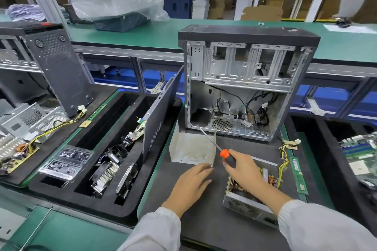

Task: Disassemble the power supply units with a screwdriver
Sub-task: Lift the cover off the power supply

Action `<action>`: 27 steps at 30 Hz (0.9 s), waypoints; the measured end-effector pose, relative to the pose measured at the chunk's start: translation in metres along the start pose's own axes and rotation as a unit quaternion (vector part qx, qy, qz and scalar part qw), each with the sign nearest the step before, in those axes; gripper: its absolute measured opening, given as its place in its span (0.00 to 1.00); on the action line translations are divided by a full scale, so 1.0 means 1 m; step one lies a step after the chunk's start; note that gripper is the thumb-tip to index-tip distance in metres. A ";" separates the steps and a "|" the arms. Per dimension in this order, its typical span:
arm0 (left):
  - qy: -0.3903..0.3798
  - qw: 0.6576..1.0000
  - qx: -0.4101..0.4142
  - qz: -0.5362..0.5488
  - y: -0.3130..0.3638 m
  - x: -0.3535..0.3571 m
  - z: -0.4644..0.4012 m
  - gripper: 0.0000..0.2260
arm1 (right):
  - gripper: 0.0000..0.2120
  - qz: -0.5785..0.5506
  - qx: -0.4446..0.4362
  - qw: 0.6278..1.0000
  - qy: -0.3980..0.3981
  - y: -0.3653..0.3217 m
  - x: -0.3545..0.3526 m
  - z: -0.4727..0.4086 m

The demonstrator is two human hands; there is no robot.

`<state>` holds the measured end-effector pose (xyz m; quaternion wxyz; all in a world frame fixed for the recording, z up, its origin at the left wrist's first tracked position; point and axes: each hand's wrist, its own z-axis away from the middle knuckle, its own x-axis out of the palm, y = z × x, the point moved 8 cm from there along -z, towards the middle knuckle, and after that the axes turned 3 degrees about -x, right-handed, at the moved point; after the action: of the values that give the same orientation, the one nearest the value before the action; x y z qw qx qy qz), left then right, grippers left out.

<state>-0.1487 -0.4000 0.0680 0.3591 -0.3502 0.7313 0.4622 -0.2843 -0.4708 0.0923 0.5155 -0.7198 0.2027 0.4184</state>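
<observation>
An opened power supply unit (246, 201) lies on the dark mat (204, 220) at the lower right, its metal box uncovered and circuit parts showing. My right hand (242, 169) grips a screwdriver (212, 141) with an orange and black handle, its long shaft pointing up-left toward the computer case (240, 83). My left hand (191, 185) lies flat on the mat with fingers stretched, fingertips touching the edge of a white insulating sheet (192, 149). Yellow and black wires (284, 161) trail from the unit to the right.
A black foam tray (155, 169) on the left holds fans, a heatsink, bagged parts and a leaning side panel (161, 116). Another dismantled supply (18, 138) sits far left. A green memory stick (298, 175) and a tray with a motherboard (359, 153) lie to the right.
</observation>
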 end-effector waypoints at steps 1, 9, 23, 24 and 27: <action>-0.037 0.999 -0.010 0.036 0.007 0.007 -0.006 0.19 | 0.02 -0.005 0.002 1.000 -0.007 0.007 -0.008 0.003; -0.156 0.977 0.081 0.124 0.058 0.037 -0.026 0.22 | 0.06 0.021 0.054 0.998 -0.017 0.059 -0.051 0.033; -0.113 0.989 0.045 0.079 0.079 0.048 -0.006 0.24 | 0.04 -0.026 0.066 0.997 -0.024 0.069 -0.044 0.056; -0.113 0.989 0.051 0.076 0.082 0.049 -0.005 0.24 | 0.04 -0.026 0.065 0.997 -0.027 0.069 -0.045 0.058; -0.134 0.986 0.070 0.067 0.083 0.052 0.001 0.24 | 0.05 -0.026 0.066 0.997 -0.022 0.075 -0.054 0.065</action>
<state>-0.2445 -0.3813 0.0592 0.4458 -0.2091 0.7290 0.4755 -0.3945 -0.4479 0.0854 0.5771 -0.6796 0.2000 0.4063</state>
